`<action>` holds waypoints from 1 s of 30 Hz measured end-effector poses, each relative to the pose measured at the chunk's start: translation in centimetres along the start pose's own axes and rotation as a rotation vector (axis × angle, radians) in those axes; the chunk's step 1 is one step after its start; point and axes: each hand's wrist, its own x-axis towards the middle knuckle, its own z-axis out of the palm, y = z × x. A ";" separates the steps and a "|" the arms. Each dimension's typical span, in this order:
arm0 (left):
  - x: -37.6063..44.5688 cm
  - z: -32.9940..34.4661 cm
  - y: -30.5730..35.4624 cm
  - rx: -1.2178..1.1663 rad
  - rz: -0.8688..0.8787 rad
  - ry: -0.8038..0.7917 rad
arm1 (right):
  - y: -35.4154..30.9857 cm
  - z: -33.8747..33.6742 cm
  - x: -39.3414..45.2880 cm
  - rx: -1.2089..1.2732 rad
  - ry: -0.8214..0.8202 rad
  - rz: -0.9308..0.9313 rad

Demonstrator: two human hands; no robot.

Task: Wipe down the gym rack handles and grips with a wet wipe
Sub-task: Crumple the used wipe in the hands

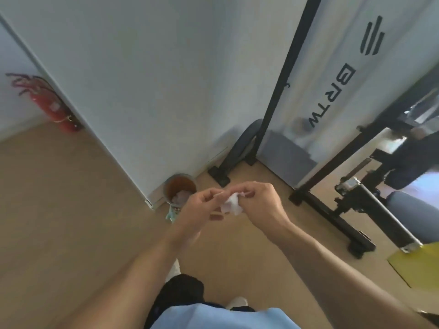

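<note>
A crumpled white wet wipe [232, 203] hangs between my two hands in the middle of the head view. My left hand [202, 207] pinches its left side and my right hand [259, 203] pinches its top right edge, fingers closed on it. Both hands hover above the wooden floor, just in front of a small bin. The black gym rack [332, 210] stands to the right, its base bar running along the floor; its handles and grips are blurred or out of view.
A small round waste bin [177, 186] with crumpled wipes inside stands by the white wall corner. A red fire extinguisher [51, 105] leans at the far left. A yellow mat [418, 260] lies at the right edge. A weight plate [247, 136] rests behind the rack.
</note>
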 end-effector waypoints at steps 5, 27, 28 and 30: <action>2.8 -5.2 -0.1 -0.111 -0.008 0.234 | -1.3 4.0 4.3 0.350 -0.144 0.164; 18.2 -23.9 -1.4 0.183 -0.166 0.230 | -2.3 20.8 23.8 0.611 -0.145 0.572; 18.8 -24.1 -2.2 0.183 -0.182 0.250 | -1.4 21.4 24.5 0.602 -0.153 0.599; 19.9 -24.4 -3.7 0.185 -0.228 0.310 | 0.6 22.6 26.2 0.552 -0.165 0.639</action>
